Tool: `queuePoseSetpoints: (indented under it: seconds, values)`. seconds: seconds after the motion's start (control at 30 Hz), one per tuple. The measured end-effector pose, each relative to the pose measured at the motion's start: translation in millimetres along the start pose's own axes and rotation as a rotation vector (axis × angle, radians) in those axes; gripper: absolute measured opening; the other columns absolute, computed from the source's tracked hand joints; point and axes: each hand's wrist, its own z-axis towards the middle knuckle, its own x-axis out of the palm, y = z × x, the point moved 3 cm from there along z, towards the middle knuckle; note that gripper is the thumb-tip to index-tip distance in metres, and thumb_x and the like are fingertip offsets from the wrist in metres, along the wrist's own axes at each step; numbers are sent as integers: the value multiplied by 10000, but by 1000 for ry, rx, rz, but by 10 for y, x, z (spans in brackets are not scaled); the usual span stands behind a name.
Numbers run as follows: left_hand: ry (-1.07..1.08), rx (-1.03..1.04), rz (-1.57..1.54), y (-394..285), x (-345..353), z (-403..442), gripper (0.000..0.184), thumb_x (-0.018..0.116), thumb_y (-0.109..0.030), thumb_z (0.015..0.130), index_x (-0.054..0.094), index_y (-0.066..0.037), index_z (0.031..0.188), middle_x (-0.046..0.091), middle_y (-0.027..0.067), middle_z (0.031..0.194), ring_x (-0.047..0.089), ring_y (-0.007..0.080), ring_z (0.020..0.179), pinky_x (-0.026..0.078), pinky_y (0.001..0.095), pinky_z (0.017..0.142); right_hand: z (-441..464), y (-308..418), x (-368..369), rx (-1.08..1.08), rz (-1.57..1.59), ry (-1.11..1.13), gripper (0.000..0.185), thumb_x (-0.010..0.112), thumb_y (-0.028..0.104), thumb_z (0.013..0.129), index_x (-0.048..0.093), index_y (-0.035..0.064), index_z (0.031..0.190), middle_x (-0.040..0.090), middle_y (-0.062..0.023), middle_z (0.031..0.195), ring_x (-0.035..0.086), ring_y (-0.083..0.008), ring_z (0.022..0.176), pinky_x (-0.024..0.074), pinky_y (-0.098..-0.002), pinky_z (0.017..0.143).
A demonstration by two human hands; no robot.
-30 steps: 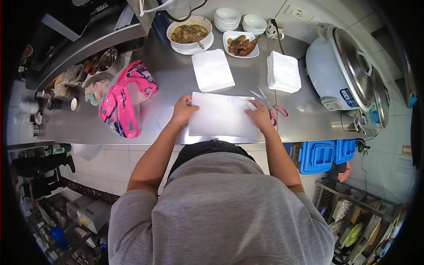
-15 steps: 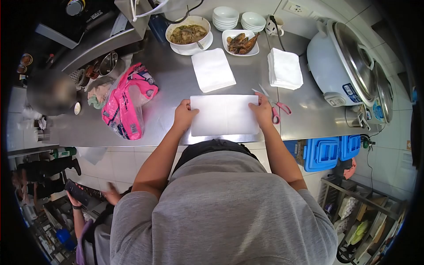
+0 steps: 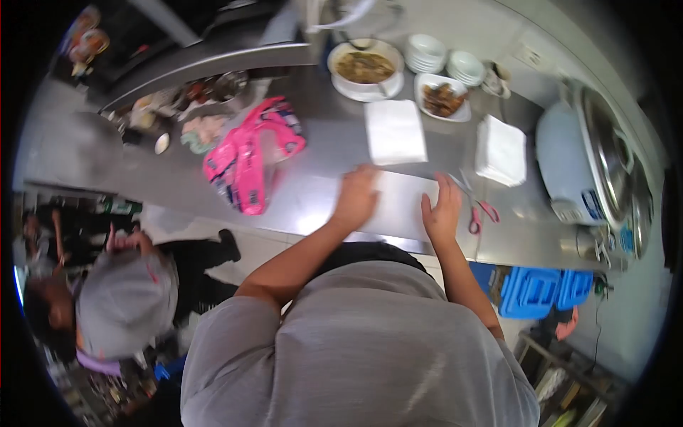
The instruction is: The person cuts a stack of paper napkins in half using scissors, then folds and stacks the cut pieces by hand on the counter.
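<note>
Head | steel counter under paper | pale floor | right fingers outstretched | left fingers blurred, cannot tell

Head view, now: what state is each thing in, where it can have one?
White sheet: appears flat, between the hands
Left hand: at the sheet's left side, blurred
Right hand: open, at the sheet's right side
Scissors: partly open
Pink bag: crumpled
Large bowl: uncovered, holding food
Square dish: uncovered, holding food
Small bowls: stacked
Large cooker: lid on
</note>
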Motion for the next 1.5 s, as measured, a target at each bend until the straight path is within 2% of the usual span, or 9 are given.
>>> queuePoseSetpoints:
  seconds: [0.13,0.33,0.57,0.67,0.77,0.87,0.93,1.23,1.5]
  values:
    - [224,110,137,127,507,-117,666,579,-253,850,325,-29,1424,259,168,1514,154,316,1438,98,525,1151,-121,291,524,-202,120,244,578,648,161,821,430,48,1344,442,-201,1366,391,-372,1287,265,-484,1081]
    - [252,137,162,135,478,-146,685,528,-346,894,279,-35,1452,231,173,1525,142,317,1440,79,517,1155,-125,191,606,-134,-1,508,609,608,269,876,377,86,1409,378,-162,1454,312,-351,1369,155,-557,1115]
    - [288,279,170,177,511,-296,721,477,-413,923,222,-20,1472,211,179,1532,128,289,1447,71,493,1162,226,108,531,50,-108,604,519,731,112,655,581,116,1152,610,-117,1115,548,-320,1094,352,-485,1007]
    - [338,401,113,219,476,-278,739,478,-420,919,203,-21,1477,203,179,1536,129,282,1448,70,486,1164,157,-55,570,83,-41,616,419,782,119,586,635,82,976,635,-126,921,605,-327,880,473,-433,788]
    - [349,611,37,255,565,-237,784,574,-392,870,213,-56,1479,230,182,1522,156,293,1439,93,478,1163,131,-172,562,165,-164,768,373,782,101,553,656,48,900,657,-141,917,629,-308,881,500,-383,754]
    - [511,757,-375,314,591,46,816,737,-266,743,325,-111,1430,308,161,1477,210,333,1414,143,528,1132,-30,-386,548,430,156,714,343,761,85,599,663,7,918,686,-166,863,649,-248,783,499,-366,730]
    - [481,885,-229,164,245,221,817,753,-307,720,363,-105,1409,328,137,1467,211,319,1416,137,534,1129,-33,-131,311,448,133,786,451,732,92,627,661,-15,1059,694,-166,886,639,-219,759,501,-367,718]
    - [190,526,-164,-257,106,132,614,665,-168,789,443,-101,1358,376,146,1413,331,330,1341,207,524,1108,-855,-236,-45,1292,893,-7,345,613,126,808,554,3,1125,638,-83,977,617,-189,823,495,-337,694]
    - [524,355,4,-409,334,-114,468,664,-241,773,589,-75,1204,516,140,1208,441,306,1209,200,616,1060,-1041,-110,198,1329,1158,-148,152,642,118,815,558,62,928,583,-31,784,577,-134,676,467,-262,580]
